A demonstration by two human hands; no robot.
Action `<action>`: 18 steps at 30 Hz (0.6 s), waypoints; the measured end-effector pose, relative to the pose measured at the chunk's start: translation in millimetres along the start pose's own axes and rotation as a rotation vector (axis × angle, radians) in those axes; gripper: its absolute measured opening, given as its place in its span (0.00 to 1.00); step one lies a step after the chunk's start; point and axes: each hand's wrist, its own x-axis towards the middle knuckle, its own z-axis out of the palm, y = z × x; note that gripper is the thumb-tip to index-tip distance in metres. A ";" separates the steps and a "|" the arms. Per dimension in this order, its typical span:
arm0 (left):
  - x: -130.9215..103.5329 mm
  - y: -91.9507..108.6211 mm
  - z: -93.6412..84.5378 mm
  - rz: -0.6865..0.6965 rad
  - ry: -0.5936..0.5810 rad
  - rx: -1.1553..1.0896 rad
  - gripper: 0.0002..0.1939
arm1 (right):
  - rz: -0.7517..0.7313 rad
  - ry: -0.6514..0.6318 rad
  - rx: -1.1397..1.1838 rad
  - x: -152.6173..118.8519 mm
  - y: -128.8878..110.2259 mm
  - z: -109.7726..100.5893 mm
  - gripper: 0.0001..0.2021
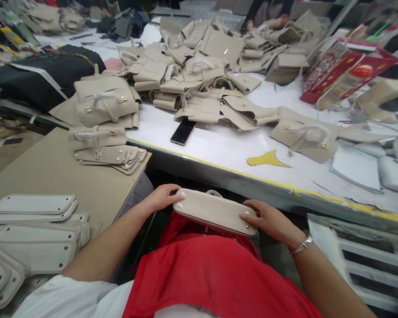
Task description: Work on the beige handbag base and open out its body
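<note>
A white worktop (219, 150) edged with a yellow strip fills the far half of the view, and it is heaped with beige bag parts (199, 84): flaps, handles and half-made bodies with small gold studs. A dark phone (183, 131) lies flat on it, well beyond the fingers, and a yellow offcut (268, 159) lies farther right. A red printed bag (345, 70) stands at the far right.

Below the near edge of the worktop, close against the red apron (212, 274), a beige handbag (215, 212) is held bottom-up between the two hands. Its oblong base panel faces the camera, and its long axis runs from left to right, tilted slightly so that the right end sits lower and nearer. The left hand (162, 197) is curled over the left end, the fingers (176, 192) wrapped on the rim and closed on it. The right hand (268, 219) is pressed to the right end, its fingers lying on the panel and its thumb along the edge; a firm grip is suggested, though the underside is hidden. Each hand is thus set at one end of the axis, neither nearer than the other.

To the left of the left hand a brown board (53, 172) carries a stack of base panels (29, 229) and, farther off, a pile of flaps (109, 150). A white crate (368, 256) stands to the right of the right hand. Another person's hand is seen at the far edge.
</note>
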 end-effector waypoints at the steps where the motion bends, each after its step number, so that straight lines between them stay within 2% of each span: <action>1: 0.2 0.7 -0.3 0.004 0.000 0.021 0.21 | -0.030 -0.016 -0.070 7.0 -10.8 -0.2 0.20; 4: 0.9 1.9 -1.8 0.009 -0.025 0.048 0.21 | -0.093 -0.080 -0.199 33.0 -51.0 7.3 0.19; 8: -0.2 2.1 -0.4 -0.007 -0.018 0.064 0.22 | -0.157 -0.120 -0.305 65.3 -109.0 31.7 0.25; 11: -2.3 1.7 2.6 0.000 0.004 0.062 0.23 | -0.201 -0.103 -0.329 74.3 -132.9 46.4 0.30; 14: -4.2 -0.1 5.6 -0.002 0.027 0.028 0.23 | -0.206 -0.079 -0.331 66.5 -118.8 44.6 0.28; 18: -5.8 -4.9 6.4 -0.014 0.018 -0.103 0.23 | -0.119 -0.073 -0.203 35.5 -55.7 18.7 0.23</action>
